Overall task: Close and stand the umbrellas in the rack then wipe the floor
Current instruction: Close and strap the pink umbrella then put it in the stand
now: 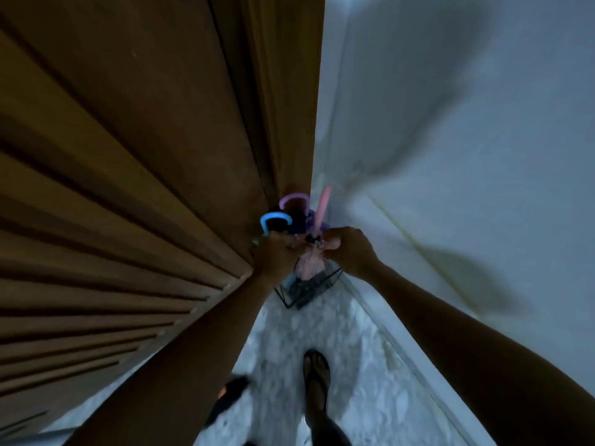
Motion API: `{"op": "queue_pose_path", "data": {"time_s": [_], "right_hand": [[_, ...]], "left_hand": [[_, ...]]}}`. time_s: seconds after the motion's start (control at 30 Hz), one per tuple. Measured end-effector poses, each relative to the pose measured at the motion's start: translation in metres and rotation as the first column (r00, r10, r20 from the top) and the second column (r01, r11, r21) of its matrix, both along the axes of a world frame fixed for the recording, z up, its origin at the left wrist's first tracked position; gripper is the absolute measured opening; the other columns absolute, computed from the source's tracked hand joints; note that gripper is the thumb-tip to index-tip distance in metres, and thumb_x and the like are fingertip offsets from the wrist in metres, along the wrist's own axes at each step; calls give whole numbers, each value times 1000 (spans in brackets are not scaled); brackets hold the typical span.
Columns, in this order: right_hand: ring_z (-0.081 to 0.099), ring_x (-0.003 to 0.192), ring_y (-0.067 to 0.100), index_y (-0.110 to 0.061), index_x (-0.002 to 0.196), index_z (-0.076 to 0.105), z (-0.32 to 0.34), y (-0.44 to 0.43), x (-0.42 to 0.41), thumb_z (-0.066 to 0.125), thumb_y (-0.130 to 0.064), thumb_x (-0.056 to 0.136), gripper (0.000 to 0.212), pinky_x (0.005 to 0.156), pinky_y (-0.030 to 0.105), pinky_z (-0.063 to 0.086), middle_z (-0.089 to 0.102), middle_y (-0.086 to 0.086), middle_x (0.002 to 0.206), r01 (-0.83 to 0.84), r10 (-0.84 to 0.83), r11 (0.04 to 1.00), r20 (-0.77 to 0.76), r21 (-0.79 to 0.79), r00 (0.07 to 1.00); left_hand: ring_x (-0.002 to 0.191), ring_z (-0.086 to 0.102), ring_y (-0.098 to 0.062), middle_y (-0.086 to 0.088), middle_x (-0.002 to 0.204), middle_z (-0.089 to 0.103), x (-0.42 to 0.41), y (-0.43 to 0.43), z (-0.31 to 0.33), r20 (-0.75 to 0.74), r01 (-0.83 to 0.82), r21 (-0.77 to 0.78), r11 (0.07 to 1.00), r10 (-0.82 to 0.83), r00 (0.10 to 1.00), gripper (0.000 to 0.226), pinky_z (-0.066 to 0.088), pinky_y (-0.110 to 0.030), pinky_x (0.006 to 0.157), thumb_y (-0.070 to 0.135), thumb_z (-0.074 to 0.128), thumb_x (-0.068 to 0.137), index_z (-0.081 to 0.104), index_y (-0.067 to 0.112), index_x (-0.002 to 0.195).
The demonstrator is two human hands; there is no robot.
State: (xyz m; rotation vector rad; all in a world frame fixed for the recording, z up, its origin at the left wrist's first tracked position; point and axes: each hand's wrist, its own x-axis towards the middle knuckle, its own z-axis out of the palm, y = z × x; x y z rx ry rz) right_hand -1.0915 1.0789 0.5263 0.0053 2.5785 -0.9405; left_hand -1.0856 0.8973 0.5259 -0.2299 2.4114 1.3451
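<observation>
A black wire rack [325,286] stands in the corner between a wooden door and a white wall. A pink umbrella [308,263] stands in it, its straight pink handle [323,206] pointing up. My left hand [275,252] and my right hand [349,249] both grip its gathered pink fabric just above the rack. Behind it stand two closed umbrellas, one with a blue hooked handle [273,219] and one with a purple hooked handle [293,198]. Their lower parts are hidden behind my hands.
A brown panelled wooden door [128,188] fills the left side, close to my left arm. A white wall [450,156] runs along the right. The floor [360,365] is pale marbled tile. My sandalled foot [317,375] stands on it below the rack.
</observation>
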Motion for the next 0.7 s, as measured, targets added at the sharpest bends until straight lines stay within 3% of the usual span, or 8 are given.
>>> {"op": "queue_pose_path", "data": {"time_s": [0.07,0.17,0.33,0.47,0.57,0.7], "right_hand": [[62,104,29,-28,108,78,-40,4,-8,80,-33,79,30,84,37,49,75,7,105,-58,57,996,10,64,998],[59,99,31,-33,101,79,-90,10,-17,80,-36,79,22,79,39,49,74,7,93,-112,117,985,-31,135,993],[57,101,30,-36,96,80,-135,10,-23,76,-40,83,14,77,34,39,71,6,87,-55,85,978,-143,201,986],[56,111,30,-33,105,79,-149,9,-28,73,-36,88,18,84,36,38,73,5,94,-54,93,970,-154,238,984],[51,118,28,-33,110,75,-144,7,-28,70,-29,88,23,89,38,38,73,2,101,-39,65,968,-98,246,993],[56,114,30,-30,113,71,-123,1,-22,68,-21,80,34,83,36,39,72,-3,107,19,-3,961,-59,277,998]], "left_hand": [[78,65,-24,-18,81,73,-6,2,-38,14,31,7,999,-31,999,19,49,-30,68,16,76,86,76,-3,85],[78,66,-19,-19,83,76,-11,5,-87,14,29,-23,999,-29,999,27,52,-36,71,27,75,83,79,0,85],[79,66,-16,-16,86,77,-17,12,-127,-5,-71,-79,994,71,997,17,40,-6,58,12,74,88,78,-5,88],[86,68,-15,-9,90,76,-20,19,-136,-5,-117,-54,992,117,993,11,44,-11,69,7,72,89,77,-2,92],[95,68,-15,0,96,72,-18,20,-131,69,-128,3,992,127,990,12,45,-4,70,7,71,89,74,2,100],[114,64,-17,-1,124,70,-12,13,-114,156,-52,44,998,45,987,35,50,-31,101,16,71,89,67,16,124]]}}
